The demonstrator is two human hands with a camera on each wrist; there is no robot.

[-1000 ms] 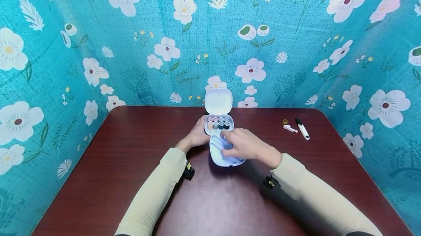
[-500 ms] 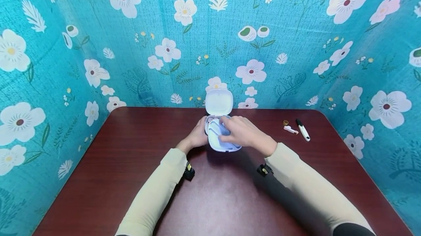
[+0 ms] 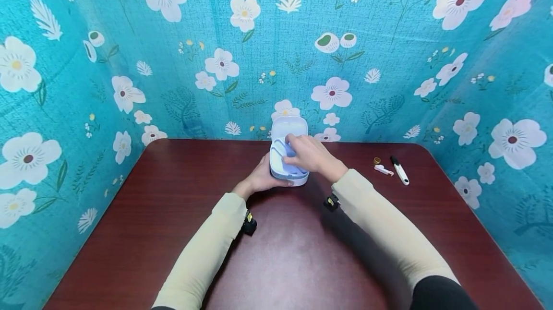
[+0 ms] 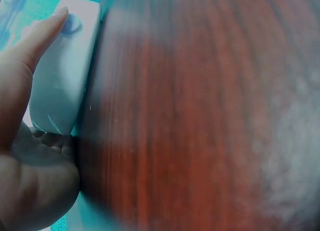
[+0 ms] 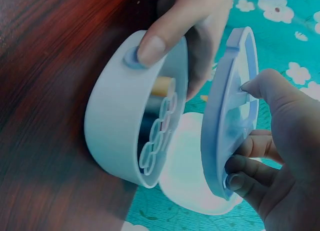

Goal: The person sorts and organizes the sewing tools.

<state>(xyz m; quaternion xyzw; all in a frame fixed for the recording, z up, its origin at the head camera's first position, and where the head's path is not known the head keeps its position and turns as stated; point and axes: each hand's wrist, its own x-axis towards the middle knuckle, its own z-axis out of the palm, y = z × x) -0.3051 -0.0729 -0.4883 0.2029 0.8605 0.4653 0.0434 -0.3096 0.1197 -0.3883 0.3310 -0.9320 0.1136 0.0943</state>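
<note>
A white sewing box (image 5: pixel 112 111) stands at the table's far edge, its lid (image 3: pixel 289 125) swung up at the back. Thread spools (image 5: pixel 160 108) sit in a row inside, shown in the right wrist view but covered by the tray in the head view. My left hand (image 3: pixel 261 179) grips the box's left side, thumb (image 4: pixel 47 36) along the front beside the round button (image 4: pixel 71 24). My right hand (image 3: pixel 308 153) pinches a pale blue insert tray (image 5: pixel 212 121) between thumb and fingers. The tray is tilted over the box opening, with a gap between them in the right wrist view.
To the right on the brown table (image 3: pixel 194 175) lie a gold thimble (image 3: pixel 377 160), a small pink-and-white item (image 3: pixel 383 170) and a slim white tool with a black end (image 3: pixel 400 171). A turquoise floral curtain (image 3: pixel 242 84) hangs behind the table.
My right hand has carried the tray away from me, from in front of the box to above its opening, covering the spools. My left hand keeps its hold, its thumb now along the front.
</note>
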